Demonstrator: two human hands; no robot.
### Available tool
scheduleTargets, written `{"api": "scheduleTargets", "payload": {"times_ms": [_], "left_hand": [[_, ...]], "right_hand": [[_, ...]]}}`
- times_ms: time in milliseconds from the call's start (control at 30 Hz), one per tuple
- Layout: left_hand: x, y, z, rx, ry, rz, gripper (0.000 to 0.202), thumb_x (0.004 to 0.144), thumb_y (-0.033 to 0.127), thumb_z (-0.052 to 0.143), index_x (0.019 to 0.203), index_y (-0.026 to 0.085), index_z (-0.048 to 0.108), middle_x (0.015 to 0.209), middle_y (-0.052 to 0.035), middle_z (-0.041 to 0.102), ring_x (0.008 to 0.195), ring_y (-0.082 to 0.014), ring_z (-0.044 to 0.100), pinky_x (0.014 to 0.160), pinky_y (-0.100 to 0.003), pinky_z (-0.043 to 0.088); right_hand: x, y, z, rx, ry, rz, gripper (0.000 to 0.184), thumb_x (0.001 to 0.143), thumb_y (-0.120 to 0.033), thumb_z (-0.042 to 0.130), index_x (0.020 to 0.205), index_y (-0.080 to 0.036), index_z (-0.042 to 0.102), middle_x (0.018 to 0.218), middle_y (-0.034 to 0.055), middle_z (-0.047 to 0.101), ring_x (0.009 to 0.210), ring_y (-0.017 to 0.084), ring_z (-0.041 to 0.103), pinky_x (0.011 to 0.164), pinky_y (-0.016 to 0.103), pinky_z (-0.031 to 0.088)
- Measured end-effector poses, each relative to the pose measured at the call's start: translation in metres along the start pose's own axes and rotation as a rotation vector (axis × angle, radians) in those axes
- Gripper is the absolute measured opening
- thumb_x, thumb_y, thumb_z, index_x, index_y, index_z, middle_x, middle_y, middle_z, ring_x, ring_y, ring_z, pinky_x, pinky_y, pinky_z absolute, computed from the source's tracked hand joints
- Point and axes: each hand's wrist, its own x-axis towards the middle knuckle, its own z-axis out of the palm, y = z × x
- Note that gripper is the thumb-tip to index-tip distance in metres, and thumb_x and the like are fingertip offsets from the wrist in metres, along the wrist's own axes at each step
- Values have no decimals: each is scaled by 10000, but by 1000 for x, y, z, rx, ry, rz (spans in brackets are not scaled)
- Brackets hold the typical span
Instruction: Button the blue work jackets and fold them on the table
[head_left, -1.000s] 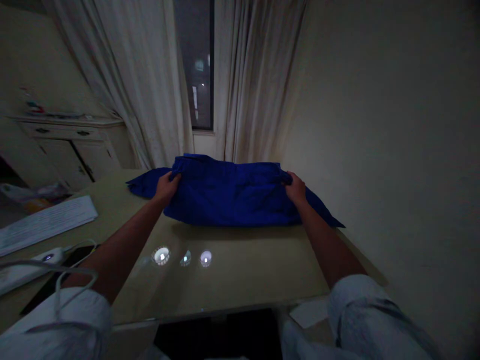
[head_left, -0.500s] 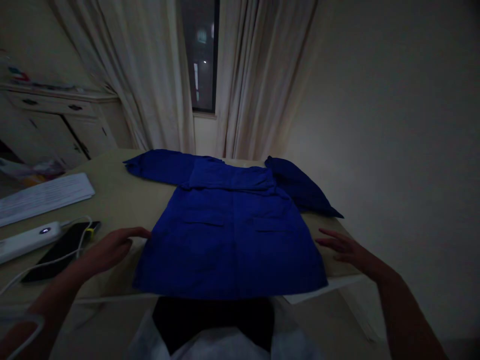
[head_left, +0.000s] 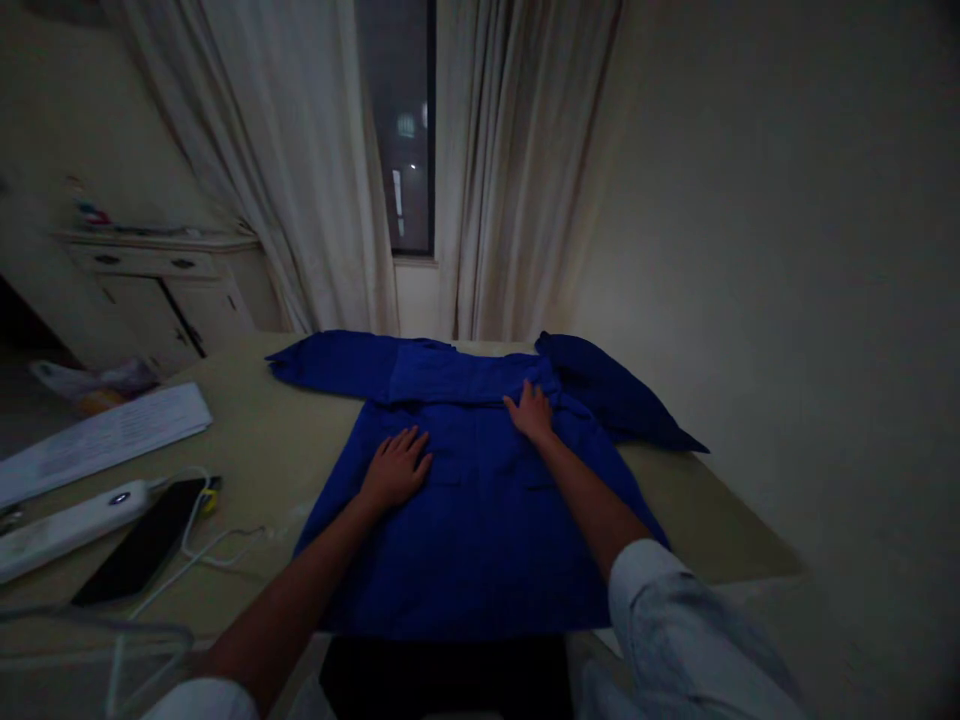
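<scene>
A blue long-sleeved garment (head_left: 480, 500) lies spread flat on the beige table (head_left: 277, 450), its hem at the near edge and its sleeves stretched out left and right at the far end. My left hand (head_left: 395, 468) rests flat and open on the left part of the cloth, fingers spread. My right hand (head_left: 531, 412) lies open further away, palm down near the garment's upper middle, beside the right sleeve (head_left: 615, 395).
On the table's left lie a sheet of printed paper (head_left: 105, 440), a white power bank (head_left: 67, 515) with a cable (head_left: 217, 535), and a dark phone (head_left: 142, 545). Curtains (head_left: 315, 170) and a dark window stand behind; a cabinet (head_left: 165, 290) is at the far left.
The garment went from bunched and held at both ends to spread flat. My hands let go, drew back to the table's sides, then came down flat on the cloth.
</scene>
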Motion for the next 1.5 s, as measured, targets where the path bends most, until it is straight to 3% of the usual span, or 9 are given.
{"api": "scheduleTargets", "payload": {"times_ms": [133,467,567,667,767,1033,1200,1367,1500], "left_hand": [[-4,-1,4,-1,28,-1,578,1052,494,363,1554,237,493,1644,-88,438,1522,-282,396,1255,-507,281],[-3,3,4,-30,72,-4,566,1036,491,410,1528,234,515,1625,-98,469,1494,-300,415,1236,-520,299],[-3,3,2,-30,58,-4,569,1033,497,414,1526,231,519,1624,-99,469,1489,-305,418,1231,-520,305],[-3,1,1,-37,52,-5,570,1040,504,402,1530,235,513,1628,-95,465,1496,-300,411,1233,-515,307],[-4,0,1,-42,48,-7,560,1044,500,395,1530,248,512,1629,-89,463,1500,-296,408,1238,-515,301],[-3,3,0,-17,59,-8,556,1036,489,405,1516,234,521,1610,-98,489,1477,-304,433,1208,-505,326],[-2,2,-2,-22,59,-10,554,1034,488,414,1510,228,532,1605,-93,496,1473,-302,440,1206,-499,334],[-4,0,-1,-40,71,-1,549,1041,491,403,1503,230,543,1601,-84,504,1475,-289,446,1213,-480,335],[-4,0,1,-39,76,-4,543,1041,483,395,1500,234,547,1603,-91,502,1478,-293,443,1209,-491,337]], "right_hand": [[42,-8,13,-17,41,385,825,920,-481,719,1541,-68,365,1474,336,464,1368,419,534,1098,517,446],[102,-51,-7,104,72,356,533,928,-180,631,1428,-84,474,1328,301,608,1270,382,625,1047,526,517],[125,-128,-19,239,120,60,583,989,-203,513,1553,-221,366,1508,159,525,1385,269,530,1143,423,462],[127,-214,-15,663,37,-693,810,946,-202,567,1649,-268,169,1647,129,350,1456,304,441,1131,514,469],[107,-251,10,699,-96,-1033,868,936,-265,638,1651,-330,151,1697,82,268,1460,297,440,1116,509,484],[45,-111,78,-6,-342,-452,788,873,-339,799,1522,-83,433,1506,255,534,1405,365,514,1166,449,405],[29,-96,77,4,-223,-331,327,987,-189,581,1305,-152,647,1207,208,729,1175,357,681,1045,469,483],[73,-90,-7,133,112,-224,388,1009,-170,468,1371,-207,603,1233,142,724,1168,270,670,1053,376,480],[97,-5,-124,270,631,22,512,970,-77,285,1435,-121,495,1399,257,574,1292,312,582,1103,507,428]]}}
